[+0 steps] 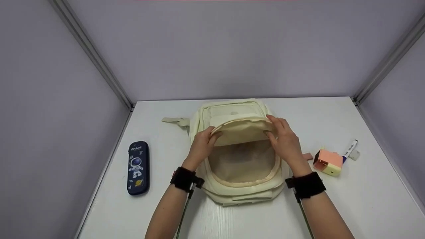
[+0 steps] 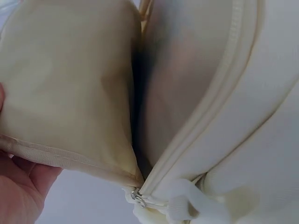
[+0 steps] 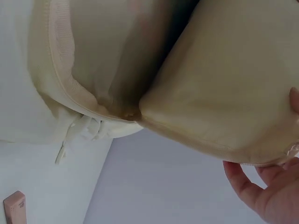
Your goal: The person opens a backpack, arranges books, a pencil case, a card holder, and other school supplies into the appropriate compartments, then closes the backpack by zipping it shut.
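A cream backpack (image 1: 232,196) lies on the white table, its main compartment unzipped and its flap (image 1: 244,131) raised. The left hand (image 1: 201,146) pinches the flap's left edge between thumb and fingers. At the flap's right edge, the right hand (image 1: 286,141) holds the rim the same way. Through the opening shows a mesh-like lining panel (image 1: 244,161); what lies deeper inside is dark and blurred. A metal zipper pull (image 2: 138,198) hangs at the corner of the opening in the left wrist view.
Left of the backpack lies a dark blue pencil case (image 1: 138,167) with an astronaut print. To the right are a pink and yellow box-like item (image 1: 328,162), a white marker (image 1: 350,149), a small grey-white block (image 1: 355,155) and a pink bar (image 3: 15,208). Panels enclose the table.
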Demonstrator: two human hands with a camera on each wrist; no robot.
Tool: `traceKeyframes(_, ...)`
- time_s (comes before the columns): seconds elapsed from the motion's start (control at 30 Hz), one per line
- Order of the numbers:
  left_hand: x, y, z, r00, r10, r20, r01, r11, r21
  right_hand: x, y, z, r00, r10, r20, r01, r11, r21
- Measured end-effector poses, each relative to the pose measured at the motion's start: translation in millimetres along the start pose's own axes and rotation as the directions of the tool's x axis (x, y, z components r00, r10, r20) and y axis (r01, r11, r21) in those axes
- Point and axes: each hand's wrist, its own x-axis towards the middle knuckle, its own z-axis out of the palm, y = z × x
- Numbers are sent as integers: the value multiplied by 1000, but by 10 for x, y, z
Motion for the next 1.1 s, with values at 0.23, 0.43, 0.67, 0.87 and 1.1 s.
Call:
traceKeyframes(0.23, -53, -120, 91, 973, 218, -75, -207, 970, 131, 151, 28, 121, 997, 69, 31, -66, 995, -68)
traceKeyframes(0.43, -113, -199, 146, 906, 414, -86, -373, 879, 298, 236, 59, 200, 989, 129, 66, -121, 986, -116)
traceKeyframes(0.67, -136, -243, 168, 944, 324, -60, -277, 879, 389, 232, 99, 234, 975, 192, 113, -180, 977, -111)
traceKeyframes(0.87, -82, -206, 178, 988, 140, -62, -103, 906, 411, 125, 148, 131, 964, 202, 171, -196, 979, -52)
traceKeyframes(1.1, -40, -241, 142, 1000, 10, 1, -10, 936, 351, -94, 343, -258, 927, 263, 269, -242, 964, -107)
